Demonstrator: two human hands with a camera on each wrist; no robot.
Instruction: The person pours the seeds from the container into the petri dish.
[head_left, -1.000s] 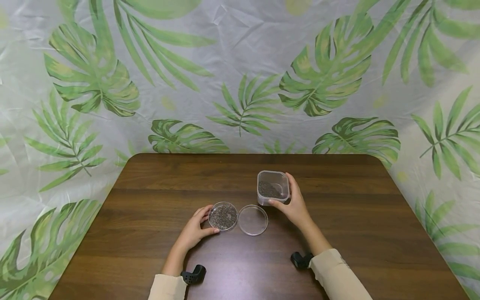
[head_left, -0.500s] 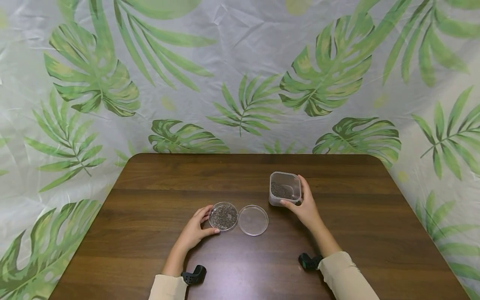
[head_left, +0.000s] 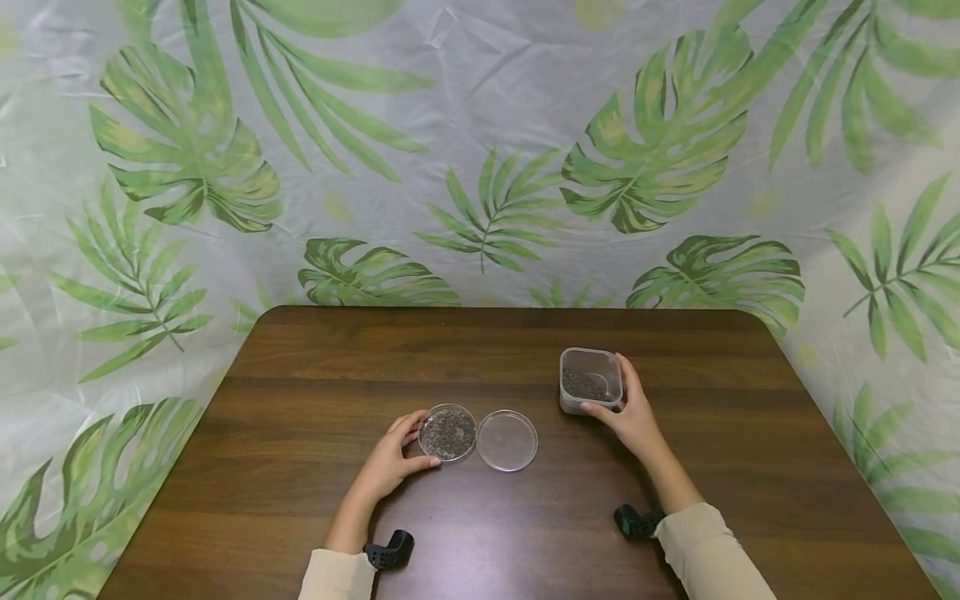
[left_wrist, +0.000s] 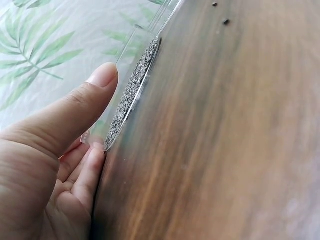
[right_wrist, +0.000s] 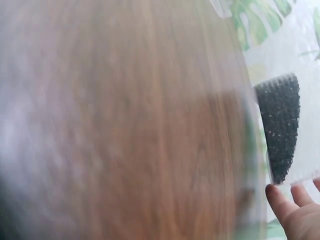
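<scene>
My left hand (head_left: pixel 390 458) holds a clear petri dish (head_left: pixel 448 406) on the table, thumb on the near side and fingers round the far left. A layer of dark grey grains (left_wrist: pixel 131 95) covers its bottom. Right beside the dish lies another shallow clear round dish or lid (head_left: pixel 507 442) with nothing in it. My right hand (head_left: pixel 633 421) grips a square translucent plastic container (head_left: pixel 592 361) by its right side, thumb at the near rim. Dark grains (right_wrist: pixel 280 125) are heaped toward the container's left side. In the right wrist view, the fingertips (right_wrist: pixel 274 192) are right at its base.
The brown wooden table (head_left: pixel 495 533) ends at a leaf-patterned cloth (head_left: pixel 480 100) behind it. A couple of loose grains (left_wrist: pixel 226 21) lie on the tabletop in the left wrist view. Black wrist cameras (head_left: pixel 636 522) stick out from both wrists.
My right hand has moved the plastic container to the right and slightly nearer, away from the round dishes. My left hand and the petri dish have stayed put.
</scene>
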